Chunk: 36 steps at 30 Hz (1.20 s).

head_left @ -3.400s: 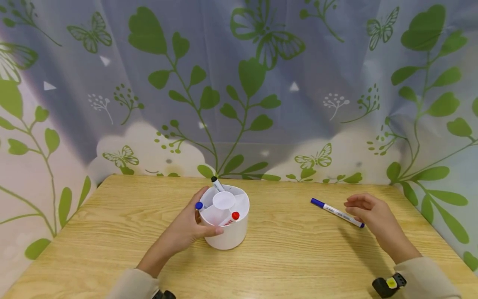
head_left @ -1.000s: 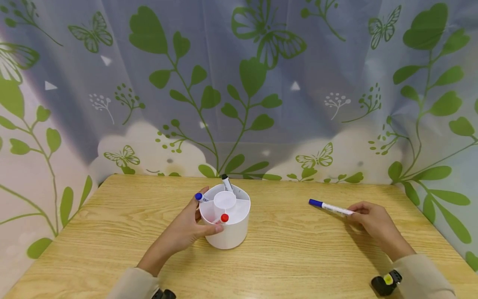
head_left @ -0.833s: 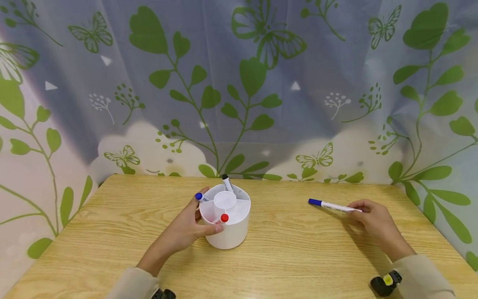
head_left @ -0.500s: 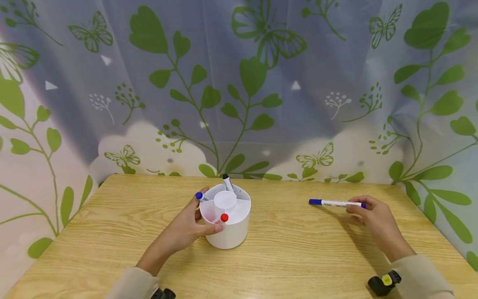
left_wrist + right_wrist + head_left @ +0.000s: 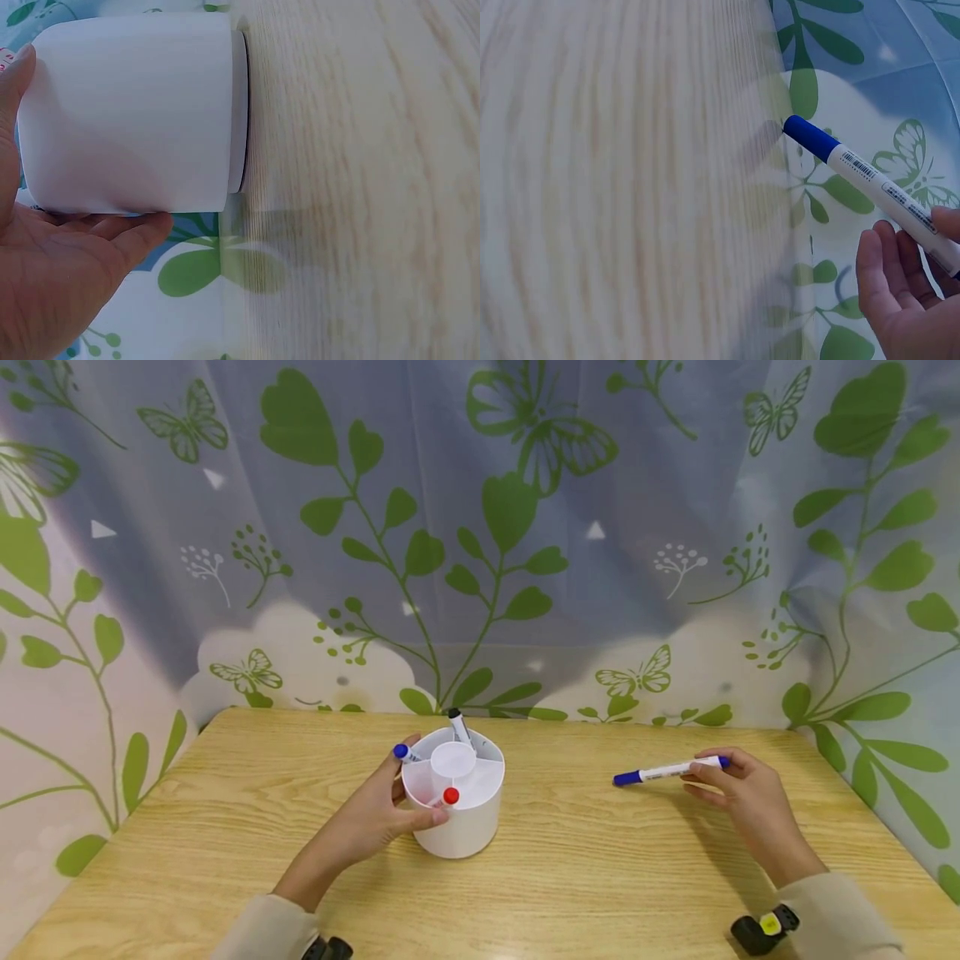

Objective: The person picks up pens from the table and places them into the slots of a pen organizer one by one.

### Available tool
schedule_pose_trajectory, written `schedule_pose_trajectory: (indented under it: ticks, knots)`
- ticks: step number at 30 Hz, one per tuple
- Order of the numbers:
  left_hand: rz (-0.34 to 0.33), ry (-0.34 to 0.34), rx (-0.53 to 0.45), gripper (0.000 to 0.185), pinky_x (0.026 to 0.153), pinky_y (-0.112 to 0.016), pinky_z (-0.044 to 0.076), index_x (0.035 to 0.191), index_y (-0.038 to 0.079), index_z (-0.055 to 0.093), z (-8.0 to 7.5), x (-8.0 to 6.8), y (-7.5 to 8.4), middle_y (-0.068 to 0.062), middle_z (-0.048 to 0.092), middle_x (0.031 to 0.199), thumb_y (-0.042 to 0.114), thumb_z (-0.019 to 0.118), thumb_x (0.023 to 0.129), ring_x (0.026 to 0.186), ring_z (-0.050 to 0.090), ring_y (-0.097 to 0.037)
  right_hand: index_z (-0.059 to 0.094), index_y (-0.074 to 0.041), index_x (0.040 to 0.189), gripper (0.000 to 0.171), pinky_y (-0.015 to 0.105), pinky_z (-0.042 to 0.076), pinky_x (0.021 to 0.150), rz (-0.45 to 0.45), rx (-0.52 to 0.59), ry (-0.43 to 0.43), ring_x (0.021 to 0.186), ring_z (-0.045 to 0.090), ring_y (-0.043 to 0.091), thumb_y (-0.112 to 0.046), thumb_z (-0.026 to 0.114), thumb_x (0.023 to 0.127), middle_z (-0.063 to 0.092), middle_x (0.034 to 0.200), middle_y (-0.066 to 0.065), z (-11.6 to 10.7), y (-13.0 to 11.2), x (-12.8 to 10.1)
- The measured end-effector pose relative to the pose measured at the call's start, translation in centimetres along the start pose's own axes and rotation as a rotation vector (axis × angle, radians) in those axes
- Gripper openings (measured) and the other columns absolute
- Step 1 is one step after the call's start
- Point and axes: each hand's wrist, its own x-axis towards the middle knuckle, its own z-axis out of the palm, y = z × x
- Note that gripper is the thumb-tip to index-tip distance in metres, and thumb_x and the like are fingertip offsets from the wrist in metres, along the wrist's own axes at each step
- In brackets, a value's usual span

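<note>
My left hand [image 5: 382,814] grips the side of a white divided pen holder [image 5: 468,831], thumb near the front rim and fingers round the left side. Three markers lean in its compartments: one with a black cap [image 5: 460,727], one with a blue cap [image 5: 402,752] and one with a red cap [image 5: 450,796]. To the right, my right hand [image 5: 750,797] pinches a white marker with a blue cap [image 5: 663,771] near its rear end. That marker slopes, its capped end lower and pointing left. In the right wrist view the marker [image 5: 885,196] shows a barcode and print.
The wooden table [image 5: 555,893] runs back to a curtain [image 5: 525,568] printed with green leaves and butterflies. A black device [image 5: 765,931] is strapped at the right wrist, and another [image 5: 327,948] at the left.
The right hand, earlier over the marker on the table, has pinched and raised it by its rear end; the capped end now tilts down. The left hand has turned the pen holder slightly.
</note>
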Motion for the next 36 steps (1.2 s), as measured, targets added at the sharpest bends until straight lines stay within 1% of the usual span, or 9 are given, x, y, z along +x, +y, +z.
schedule_pose_trajectory:
  ticks: [4, 8, 10, 15, 20, 26, 31, 36]
  knots:
    - [0.001, -0.006, 0.0, 0.115, 0.116, -0.053, 0.047, 0.169, 0.014, 0.01, -0.1, 0.1, -0.1, -0.015, 0.043, 0.162, 0.029, 0.089, 0.086, 0.152, 0.042, -0.042, 0.07, -0.016, 0.102, 0.011, 0.029, 0.064, 0.084, -0.01, 0.047, 0.005, 0.091, 0.075, 0.008, -0.005, 0.068, 0.102, 0.07, 0.095, -0.008, 0.6, -0.2, 0.0]
    - [0.002, -0.014, 0.004, 0.115, 0.116, -0.052, 0.047, 0.169, 0.013, 0.01, -0.2, 0.0, 0.0, -0.017, 0.042, 0.163, 0.028, 0.088, 0.087, 0.151, 0.043, -0.041, 0.067, -0.012, 0.104, 0.009, 0.029, 0.065, 0.083, -0.032, 0.065, -0.001, 0.091, 0.074, 0.007, -0.004, 0.067, 0.101, 0.072, 0.096, -0.008, 1.2, -0.5, 0.0]
    - [0.007, -0.021, 0.01, 0.114, 0.117, -0.052, 0.046, 0.169, 0.012, 0.01, -0.4, 0.0, 0.1, -0.017, 0.04, 0.165, 0.028, 0.088, 0.088, 0.151, 0.042, -0.042, 0.066, -0.011, 0.105, 0.009, 0.029, 0.065, 0.083, -0.04, 0.073, -0.008, 0.09, 0.074, 0.008, -0.003, 0.067, 0.101, 0.072, 0.096, -0.008, 1.4, -0.6, -0.1]
    - [0.024, -0.043, 0.01, 0.111, 0.118, -0.051, 0.045, 0.168, 0.01, 0.01, -0.6, 0.0, 0.0, -0.019, 0.037, 0.166, 0.024, 0.086, 0.089, 0.151, 0.042, -0.043, 0.063, -0.016, 0.113, 0.018, 0.03, 0.065, 0.082, -0.046, 0.083, -0.02, 0.089, 0.074, 0.009, -0.002, 0.065, 0.102, 0.071, 0.097, -0.008, 2.1, -0.9, -0.3]
    - [0.032, -0.055, 0.004, 0.109, 0.118, -0.05, 0.045, 0.168, 0.011, 0.012, -0.8, 0.1, -0.2, -0.017, 0.04, 0.165, 0.023, 0.087, 0.089, 0.15, 0.045, -0.04, 0.053, -0.014, 0.126, 0.028, 0.031, 0.065, 0.081, -0.041, 0.096, -0.031, 0.088, 0.073, 0.009, -0.003, 0.065, 0.103, 0.07, 0.097, -0.007, 2.9, -1.3, -0.6]
    - [0.051, -0.067, 0.008, 0.108, 0.118, -0.05, 0.045, 0.168, 0.009, 0.012, -1.1, 0.0, -0.1, -0.019, 0.039, 0.164, 0.023, 0.085, 0.09, 0.15, 0.046, -0.04, 0.045, -0.012, 0.131, 0.035, 0.032, 0.065, 0.082, -0.011, 0.136, -0.045, 0.087, 0.072, 0.01, -0.002, 0.064, 0.103, 0.07, 0.097, -0.007, 4.2, -2.2, -0.9]
    - [0.053, -0.069, -0.012, 0.11, 0.118, -0.049, 0.046, 0.168, 0.006, 0.007, -1.0, -0.1, 0.0, -0.021, 0.037, 0.165, 0.023, 0.084, 0.091, 0.15, 0.044, -0.042, 0.043, -0.011, 0.131, 0.035, 0.032, 0.065, 0.084, -0.016, 0.115, -0.046, 0.089, 0.071, 0.01, -0.004, 0.064, 0.103, 0.069, 0.1, -0.006, 5.4, -3.0, -1.4]
    - [0.051, -0.053, -0.03, 0.113, 0.118, -0.05, 0.045, 0.168, 0.006, 0.006, -0.7, 0.0, 0.0, -0.02, 0.037, 0.165, 0.022, 0.085, 0.09, 0.15, 0.043, -0.042, 0.043, -0.012, 0.132, 0.034, 0.032, 0.065, 0.085, -0.039, 0.085, -0.045, 0.092, 0.07, 0.01, -0.006, 0.063, 0.104, 0.068, 0.106, -0.004, 6.5, -3.6, -1.9]
